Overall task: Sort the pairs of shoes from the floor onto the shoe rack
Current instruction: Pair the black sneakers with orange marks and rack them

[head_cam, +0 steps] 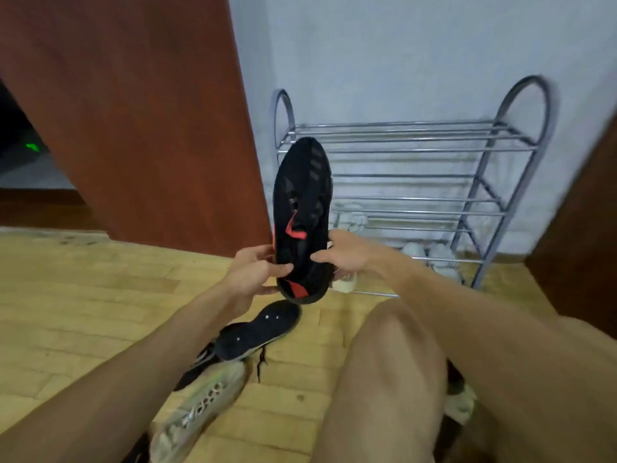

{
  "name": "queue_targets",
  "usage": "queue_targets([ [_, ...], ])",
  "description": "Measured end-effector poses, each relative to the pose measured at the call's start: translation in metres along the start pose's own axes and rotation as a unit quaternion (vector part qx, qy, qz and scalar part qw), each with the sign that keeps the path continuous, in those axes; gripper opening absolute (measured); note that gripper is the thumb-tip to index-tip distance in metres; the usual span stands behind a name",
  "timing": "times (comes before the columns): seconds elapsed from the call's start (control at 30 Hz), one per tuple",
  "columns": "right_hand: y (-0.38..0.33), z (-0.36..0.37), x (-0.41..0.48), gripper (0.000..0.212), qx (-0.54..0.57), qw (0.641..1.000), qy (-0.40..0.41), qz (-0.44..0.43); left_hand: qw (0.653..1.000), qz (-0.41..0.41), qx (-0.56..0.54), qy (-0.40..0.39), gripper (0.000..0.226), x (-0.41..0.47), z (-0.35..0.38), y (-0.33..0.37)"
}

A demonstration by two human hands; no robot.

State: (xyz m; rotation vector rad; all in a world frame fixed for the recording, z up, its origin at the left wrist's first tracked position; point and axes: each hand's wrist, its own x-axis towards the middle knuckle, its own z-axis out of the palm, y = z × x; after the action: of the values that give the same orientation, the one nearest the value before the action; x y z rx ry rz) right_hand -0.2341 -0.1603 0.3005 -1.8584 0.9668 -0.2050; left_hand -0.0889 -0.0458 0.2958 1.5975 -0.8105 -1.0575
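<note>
While its sole faces the camera, a black sneaker with red accents (pixel 302 215) is held upright before the metal shoe rack (pixel 434 182), heel clasped in the grip of both left hand (pixel 253 272) and right hand (pixel 347 252); white shoes (pixel 430 255) occupy lower tiers.

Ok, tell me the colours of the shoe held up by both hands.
Black with red accents, on the held shoe, head view.

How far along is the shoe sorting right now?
Early on. Done: white shoes sit on the shoe rack low shelves; its upper shelves are bare. In hand: left hand and right hand hold a black-and-red shoe. Left: a black shoe and a pale sneaker on the floor.
</note>
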Motion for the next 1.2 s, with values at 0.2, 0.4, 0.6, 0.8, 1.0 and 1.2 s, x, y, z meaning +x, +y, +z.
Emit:
queue_targets([
  [0.2,0.02,-0.096,-0.029,0.029,0.149,0.983,0.106,-0.031,0.992,0.071,0.073,-0.073,0.049,0.033,0.071,0.066],
  [0.4,0.069,-0.168,-0.057,0.027,0.167,0.971,0.169,-0.012,0.971,0.064,0.162,-0.163,0.035,0.055,0.164,0.099],
  [0.6,0.137,-0.204,-0.094,0.018,0.24,0.944,0.228,0.013,0.972,-0.001,0.159,-0.17,0.026,0.07,0.251,0.08],
  [0.8,0.239,-0.208,-0.113,0.022,0.304,0.896,0.296,0.133,0.967,-0.046,0.148,-0.201,0.031,0.076,0.318,0.034],
  [1.0,0.329,-0.172,-0.109,0.027,0.253,0.903,0.228,0.26,0.954,-0.085,0.167,-0.234,0.04,0.073,0.336,-0.022],
  [1.2,0.378,-0.121,-0.131,0.016,0.187,0.909,0.154,0.339,0.927,-0.138,0.243,-0.251,0.037,0.067,0.335,-0.065],
])
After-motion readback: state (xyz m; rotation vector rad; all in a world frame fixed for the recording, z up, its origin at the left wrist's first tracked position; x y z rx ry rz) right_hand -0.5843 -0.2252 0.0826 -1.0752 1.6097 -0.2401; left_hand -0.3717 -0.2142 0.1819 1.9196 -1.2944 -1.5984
